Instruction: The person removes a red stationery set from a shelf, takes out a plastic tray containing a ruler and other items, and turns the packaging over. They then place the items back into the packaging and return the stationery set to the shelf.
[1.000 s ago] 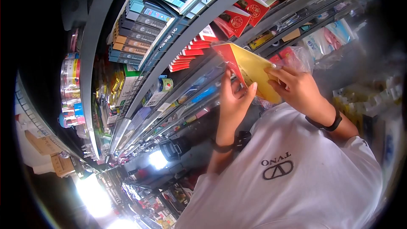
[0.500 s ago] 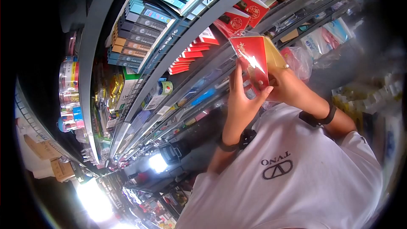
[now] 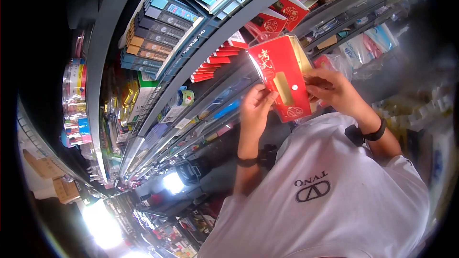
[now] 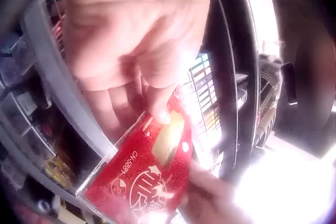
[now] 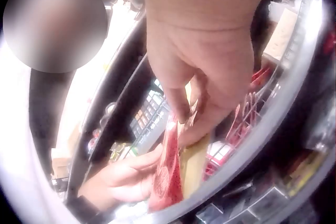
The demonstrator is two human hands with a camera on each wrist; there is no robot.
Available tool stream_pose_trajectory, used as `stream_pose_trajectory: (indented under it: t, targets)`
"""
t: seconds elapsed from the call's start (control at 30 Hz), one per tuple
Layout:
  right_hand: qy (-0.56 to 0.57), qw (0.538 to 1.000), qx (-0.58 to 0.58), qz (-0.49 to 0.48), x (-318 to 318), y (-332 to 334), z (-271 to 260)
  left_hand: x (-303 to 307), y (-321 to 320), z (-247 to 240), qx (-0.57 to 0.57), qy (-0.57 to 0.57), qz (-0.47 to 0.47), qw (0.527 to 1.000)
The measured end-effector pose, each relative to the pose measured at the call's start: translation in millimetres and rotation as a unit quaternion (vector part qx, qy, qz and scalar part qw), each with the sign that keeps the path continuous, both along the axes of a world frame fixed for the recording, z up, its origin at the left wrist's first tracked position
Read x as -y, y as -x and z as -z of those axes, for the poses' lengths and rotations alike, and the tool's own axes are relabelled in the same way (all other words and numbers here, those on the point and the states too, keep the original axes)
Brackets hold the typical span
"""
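Observation:
A red snap-button stationery pouch with white Chinese lettering, a cut-out window and a yellow inner side is between both hands in the head view. My left hand pinches its left edge, thumb in front and fingers behind. At the opposite edge, my right hand grips it beside the white snap with curled fingers. Clear plastic edging and a code show on the red pouch in the left wrist view. The right wrist view shows the pouch edge-on, its yellow side below the right fingers.
Similar red pouches lie on the shelf just behind, with a row of red packets beside them. Stacked boxes fill the wire-fronted shelf at left. Plastic-wrapped goods sit on the right, and a grey shelf edge curves past the hands.
The pouch has turned from showing its yellow inner side to facing its red, lettered front with window and snap. Both hands have shifted their hold along its edges.

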State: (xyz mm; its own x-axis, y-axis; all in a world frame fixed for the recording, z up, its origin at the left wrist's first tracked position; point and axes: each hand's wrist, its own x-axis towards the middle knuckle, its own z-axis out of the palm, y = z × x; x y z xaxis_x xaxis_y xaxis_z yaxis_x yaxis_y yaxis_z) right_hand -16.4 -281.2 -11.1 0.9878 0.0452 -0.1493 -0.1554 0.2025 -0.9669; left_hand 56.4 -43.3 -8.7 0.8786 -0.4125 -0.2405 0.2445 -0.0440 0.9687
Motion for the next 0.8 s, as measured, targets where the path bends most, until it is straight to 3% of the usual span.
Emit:
stream_pose_trajectory:
  t: [0.1,0.2,0.27,0.43,0.63,0.8]
  targets:
    - [0.022,0.999,-0.021,0.015,5.0,-0.6,-5.5,-6.3,-1.0,0.7,0.028,0.014,-0.034,0.999]
    - [0.050,0.998,-0.014,0.039,11.1,-0.2,-3.2,-19.0,-3.1,3.2,0.082,-0.047,-0.099,0.991]
    - [0.041,0.998,-0.005,0.055,16.6,0.4,3.4,-26.2,-5.1,0.7,0.077,-0.011,-0.129,0.989]
    - [0.007,0.998,-0.014,0.061,20.3,1.8,-0.7,-36.2,-4.4,-0.6,0.089,0.007,-0.137,0.987]
    - [-0.028,0.998,-0.030,0.052,11.6,3.0,-4.4,-42.1,-0.3,3.6,0.092,-0.065,-0.105,0.988]
    - [-0.035,0.998,0.033,0.048,5.7,2.3,12.3,-2.4,9.1,-18.7,0.204,0.011,-0.184,0.961]
